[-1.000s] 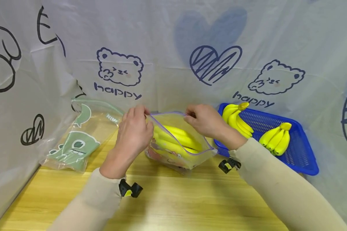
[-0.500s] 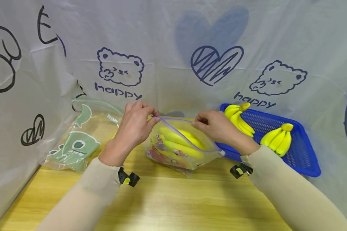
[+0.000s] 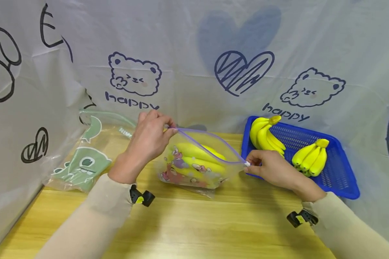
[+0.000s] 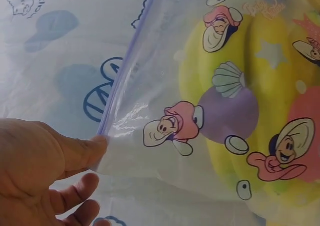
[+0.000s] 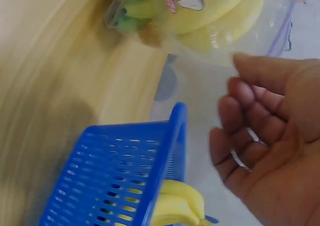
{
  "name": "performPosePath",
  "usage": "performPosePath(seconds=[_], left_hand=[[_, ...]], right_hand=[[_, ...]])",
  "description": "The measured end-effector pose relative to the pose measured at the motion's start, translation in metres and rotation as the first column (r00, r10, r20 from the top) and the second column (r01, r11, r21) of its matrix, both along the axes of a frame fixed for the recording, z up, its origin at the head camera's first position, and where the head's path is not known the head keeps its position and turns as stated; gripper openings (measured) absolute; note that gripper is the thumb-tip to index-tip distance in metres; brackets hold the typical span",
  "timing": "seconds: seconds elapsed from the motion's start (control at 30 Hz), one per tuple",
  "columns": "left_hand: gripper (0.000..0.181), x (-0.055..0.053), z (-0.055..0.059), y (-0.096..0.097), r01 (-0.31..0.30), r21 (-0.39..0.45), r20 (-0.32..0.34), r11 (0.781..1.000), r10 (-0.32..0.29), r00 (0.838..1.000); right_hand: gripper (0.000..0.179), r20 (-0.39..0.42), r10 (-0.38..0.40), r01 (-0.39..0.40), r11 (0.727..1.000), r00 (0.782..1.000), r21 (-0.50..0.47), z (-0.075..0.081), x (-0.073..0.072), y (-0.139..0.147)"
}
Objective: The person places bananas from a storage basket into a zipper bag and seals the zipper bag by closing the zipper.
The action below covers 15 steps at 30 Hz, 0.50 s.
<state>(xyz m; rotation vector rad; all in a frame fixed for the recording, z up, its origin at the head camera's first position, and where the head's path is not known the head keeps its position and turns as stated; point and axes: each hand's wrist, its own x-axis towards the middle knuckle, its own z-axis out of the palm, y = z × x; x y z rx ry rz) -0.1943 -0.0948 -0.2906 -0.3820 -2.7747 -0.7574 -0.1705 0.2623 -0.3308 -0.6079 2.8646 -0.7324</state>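
A clear zip bag (image 3: pixel 199 178) with a purple zip strip and cartoon oyster prints stands in the middle of the table, its mouth gaping. Inside it lies a bunch of bananas (image 3: pixel 194 160), visible through the plastic. My left hand (image 3: pixel 146 142) pinches the bag's upper left corner between thumb and forefinger; the left wrist view shows this hand (image 4: pixel 55 171) at the end of the zip. At the zip's right end, my right hand (image 3: pixel 272 169) has thumb and forefinger on the small white slider (image 3: pixel 247 163). In the right wrist view the slider is hidden behind the right hand (image 5: pixel 275 121).
Right of the bag sits a blue plastic basket (image 3: pixel 340 169) holding two banana bunches, one at the left (image 3: pixel 265 136) and one at the right (image 3: pixel 311 156). Another clear bag with a green monster print (image 3: pixel 87 165) leans at the left against the white printed cloth (image 3: pixel 188 43).
My right hand has left the bag's far rim and moved right and nearer to the slider end. The left hand has kept the left corner while the bag's mouth was drawn out narrower.
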Motion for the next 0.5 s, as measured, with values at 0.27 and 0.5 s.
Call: performPosePath(seconds=[0.27,0.5], left_hand=[[0.016,0.019,0.014,-0.026,-0.024,0.051,0.028,0.998,0.023,0.999],[0.014,0.04,0.02,-0.047,0.025,0.063,0.03,0.998,-0.027,0.999]], right_hand=[[0.004,-0.172,-0.131,0.085,0.964,0.976,-0.252,0.01,0.002,0.0],[0.009,-0.284,-0.202,0.064,0.901,0.937,-0.428,0.021,0.001,-0.015]])
